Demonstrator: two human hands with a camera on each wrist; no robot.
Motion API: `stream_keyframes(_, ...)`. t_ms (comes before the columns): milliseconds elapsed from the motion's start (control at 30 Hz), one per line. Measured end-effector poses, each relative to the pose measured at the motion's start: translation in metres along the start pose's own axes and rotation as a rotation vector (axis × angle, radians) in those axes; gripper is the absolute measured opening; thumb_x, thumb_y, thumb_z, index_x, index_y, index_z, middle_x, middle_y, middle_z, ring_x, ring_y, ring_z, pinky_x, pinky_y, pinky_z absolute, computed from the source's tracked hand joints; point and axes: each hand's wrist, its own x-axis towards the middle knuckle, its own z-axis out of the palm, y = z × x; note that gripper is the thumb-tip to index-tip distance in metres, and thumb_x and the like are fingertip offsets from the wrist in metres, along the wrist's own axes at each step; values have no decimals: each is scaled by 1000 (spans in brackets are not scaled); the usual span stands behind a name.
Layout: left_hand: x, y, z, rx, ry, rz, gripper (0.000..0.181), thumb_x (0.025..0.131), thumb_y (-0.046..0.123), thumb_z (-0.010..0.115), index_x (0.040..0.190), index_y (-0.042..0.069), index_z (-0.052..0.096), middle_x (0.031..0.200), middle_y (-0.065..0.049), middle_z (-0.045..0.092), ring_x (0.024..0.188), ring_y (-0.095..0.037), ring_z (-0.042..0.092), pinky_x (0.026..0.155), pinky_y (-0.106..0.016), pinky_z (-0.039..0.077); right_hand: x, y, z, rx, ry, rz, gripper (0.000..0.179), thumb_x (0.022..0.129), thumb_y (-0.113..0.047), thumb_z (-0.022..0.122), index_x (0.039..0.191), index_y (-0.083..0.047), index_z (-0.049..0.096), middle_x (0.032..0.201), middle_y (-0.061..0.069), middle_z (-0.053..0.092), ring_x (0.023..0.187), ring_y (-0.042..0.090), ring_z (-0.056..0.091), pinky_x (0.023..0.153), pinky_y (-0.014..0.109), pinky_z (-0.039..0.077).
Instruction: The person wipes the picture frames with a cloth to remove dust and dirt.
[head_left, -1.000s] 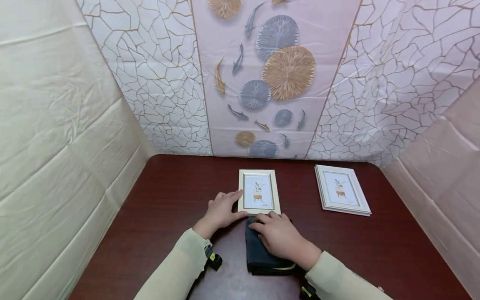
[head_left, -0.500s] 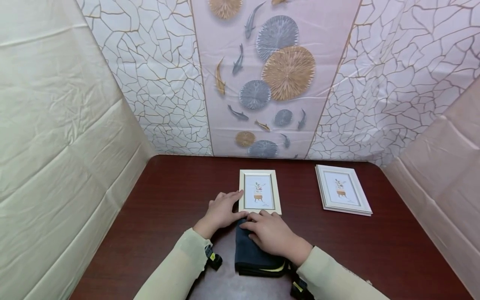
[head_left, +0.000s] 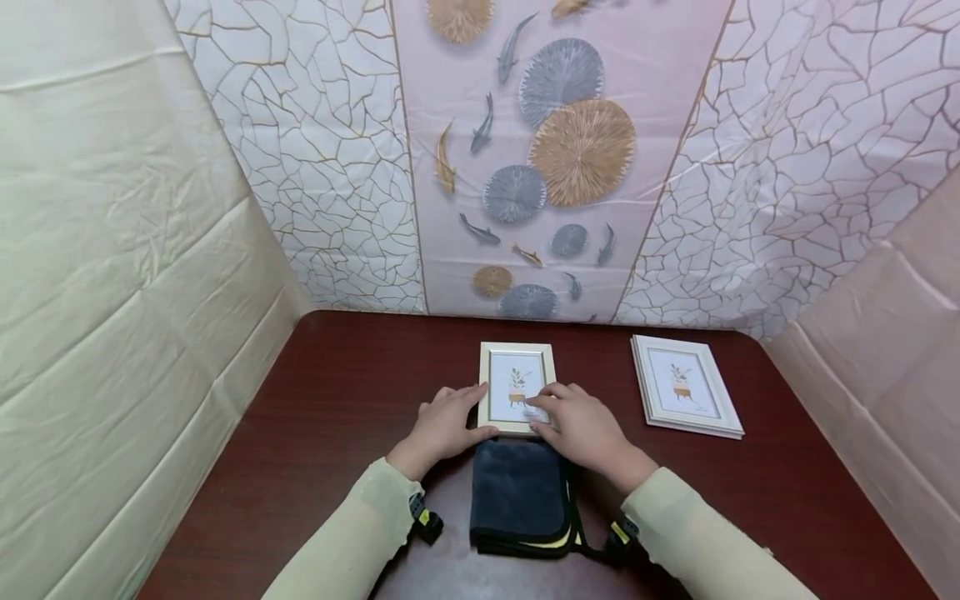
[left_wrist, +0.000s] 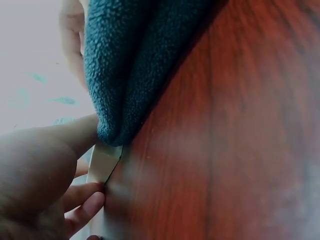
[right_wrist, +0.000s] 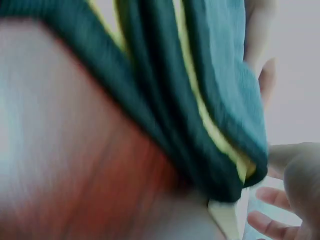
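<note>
A cream picture frame with a potted-plant print lies flat on the table. My left hand holds its lower left corner, thumb along the bottom edge and fingers at the left side. In the left wrist view, the fingers of that hand bend against the frame's side. Over the lower right part of the frame is my right hand, its fingers reaching above the print and holding nothing visible. A folded dark blue-grey cloth with black edging and yellow inside lies just below the frame.
Stacked white picture frames lie at the right of the dark red wooden table. Patterned fabric hangs behind the table, with cream fabric at the left side. Both wrists wear black straps.
My right hand first slid the folded cloth left, then left it and moved up and right onto the picture frame. My left hand stays at the frame's corner.
</note>
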Motion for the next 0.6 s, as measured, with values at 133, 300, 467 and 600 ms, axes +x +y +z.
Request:
stream_keyframes(133,-3,1,2,9,-4,13,86,103,61,72,174,27,37,169,-5,49,145,-35,49,107,-68,44,1,16,3,2,-7,47,41,101,-34,83,138,-17,78,136,8,71,117,31,67,85,51,61)
stream_keyframes(300,-12,12,-5,20,2,32,80,105,58,70,172,26,41,169,-9,48,151,-38,46,113,-71,40,3,29,5,7,-26,91,44,102,-32,82,142,-14,76,143,11,68,124,36,66,85,54,61)
stream_keyframes(467,-23,32,-11,115,66,72,71,105,60,70,164,26,55,167,-9,50,150,-35,48,110,-67,45,6,38,6,13,-56,128,50,102,-31,82,146,-12,72,146,15,64,127,40,64,89,58,60)
stream_keyframes(600,-34,53,-15,188,95,125,62,104,61,70,154,24,67,147,-6,63,131,-28,58,97,-55,53,10,44,7,29,-78,137,53,103,-31,81,150,-11,69,152,16,61,132,42,62,94,60,58)
